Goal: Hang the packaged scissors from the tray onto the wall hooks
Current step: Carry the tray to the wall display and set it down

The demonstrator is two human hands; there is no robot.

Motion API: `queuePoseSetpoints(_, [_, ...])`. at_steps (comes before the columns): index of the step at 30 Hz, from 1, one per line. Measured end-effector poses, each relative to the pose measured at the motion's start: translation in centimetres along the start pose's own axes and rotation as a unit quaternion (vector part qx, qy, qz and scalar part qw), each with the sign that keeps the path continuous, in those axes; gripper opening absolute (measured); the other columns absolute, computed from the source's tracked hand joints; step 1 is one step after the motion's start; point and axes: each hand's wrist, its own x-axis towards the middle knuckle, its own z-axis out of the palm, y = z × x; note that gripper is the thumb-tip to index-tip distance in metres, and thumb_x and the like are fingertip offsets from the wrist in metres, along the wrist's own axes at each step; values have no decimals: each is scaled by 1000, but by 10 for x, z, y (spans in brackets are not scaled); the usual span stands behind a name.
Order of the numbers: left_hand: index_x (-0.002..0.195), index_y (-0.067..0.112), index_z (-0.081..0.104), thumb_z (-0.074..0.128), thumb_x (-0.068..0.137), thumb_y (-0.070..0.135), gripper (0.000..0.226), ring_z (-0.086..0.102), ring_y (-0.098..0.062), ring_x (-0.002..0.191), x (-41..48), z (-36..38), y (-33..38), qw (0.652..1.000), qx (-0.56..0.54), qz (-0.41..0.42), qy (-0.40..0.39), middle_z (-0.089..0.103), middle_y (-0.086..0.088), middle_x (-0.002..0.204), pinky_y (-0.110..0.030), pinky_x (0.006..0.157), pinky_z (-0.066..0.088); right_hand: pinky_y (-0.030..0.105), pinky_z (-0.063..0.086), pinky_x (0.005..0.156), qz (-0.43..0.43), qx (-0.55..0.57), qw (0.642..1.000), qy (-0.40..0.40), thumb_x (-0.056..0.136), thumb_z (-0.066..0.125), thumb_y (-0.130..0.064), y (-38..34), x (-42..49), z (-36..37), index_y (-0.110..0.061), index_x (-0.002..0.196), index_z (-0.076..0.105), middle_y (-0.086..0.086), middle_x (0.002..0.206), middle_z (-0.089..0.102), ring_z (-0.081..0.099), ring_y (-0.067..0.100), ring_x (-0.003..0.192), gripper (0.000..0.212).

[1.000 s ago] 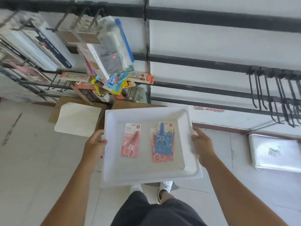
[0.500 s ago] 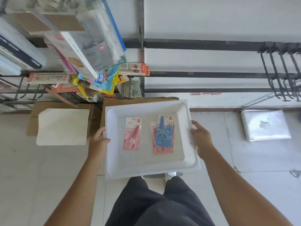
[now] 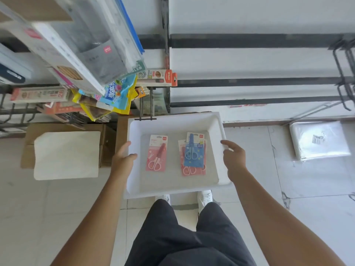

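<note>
Head view: pink (image 3: 156, 153) and blue packaged scissors (image 3: 193, 150) lie flat in white tray (image 3: 172, 122).

You are looking down into a shallow white rectangular tray (image 3: 174, 123) with a grey floor, held roughly level in front of you. On its left half lies one packet of pink scissors (image 3: 156, 153), flat, on a pink and white card, handles toward you and blades pointing away. On the right half lies a small pile: a packet of blue scissors (image 3: 193, 150) on a blue card rests on top of another pink packet (image 3: 189, 170), whose pink handles stick out at the near end. The empty black wall hooks (image 3: 343, 73) jut from the rails at the far right, well apart from the tray.
</note>
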Motion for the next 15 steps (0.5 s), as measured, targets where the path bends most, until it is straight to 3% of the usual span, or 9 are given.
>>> queuePoseSetpoints(3, [143,23,51,56,95,6,52,39,-25,144,-1,3,6,1000,19,14,19,43,-4,157,-40,109,37,25,45,53,-33,-42,998,17,89,37,3,-1,-3,6,-23,117,68,3,103,68,55,18,59,49])
queuePoseSetpoints(5, [142,22,52,55,95,7,50,41,-26,142,-2,5,13,998,41,31,47,46,-3,154,-42,109,39,39,51,87,-89,-127,987,42,87,43,-5,-4,-5,8,-28,116,66,4,125,65,64,29,97,44])
queuePoseSetpoints(6, [140,20,54,55,94,6,48,43,-26,141,-5,7,12,996,52,49,62,48,-3,152,-42,108,41,42,40,104,-121,-193,972,52,88,47,-6,-2,-9,9,-26,118,66,2,136,59,55,30,120,41])
queuePoseSetpoints(8, [133,14,60,55,92,4,43,48,-27,135,-11,12,7,986,92,102,94,55,-4,145,-40,102,43,43,21,114,-191,-286,938,51,91,53,-7,5,-19,12,-20,123,66,2,149,48,37,27,138,37])
queuePoseSetpoints(11, [122,7,66,57,89,2,35,56,-30,126,-16,21,6,963,160,175,131,64,-10,133,-39,100,43,42,18,116,-260,-313,913,19,92,56,-12,5,-29,19,-19,124,66,2,152,47,37,24,141,34])
queuePoseSetpoints(13, [121,4,67,58,89,2,33,58,-31,123,-17,29,6,955,187,195,119,66,-13,129,-39,102,45,42,33,113,-251,-295,922,-31,92,55,-15,4,-29,25,-22,124,65,-1,146,53,49,24,132,34])
queuePoseSetpoints(15, [123,5,66,58,91,6,33,60,-31,122,-17,39,7,957,198,187,101,67,-12,129,-44,103,47,33,54,88,-186,-230,951,-86,94,53,-15,3,-28,33,-24,125,64,-1,140,58,61,24,115,35])
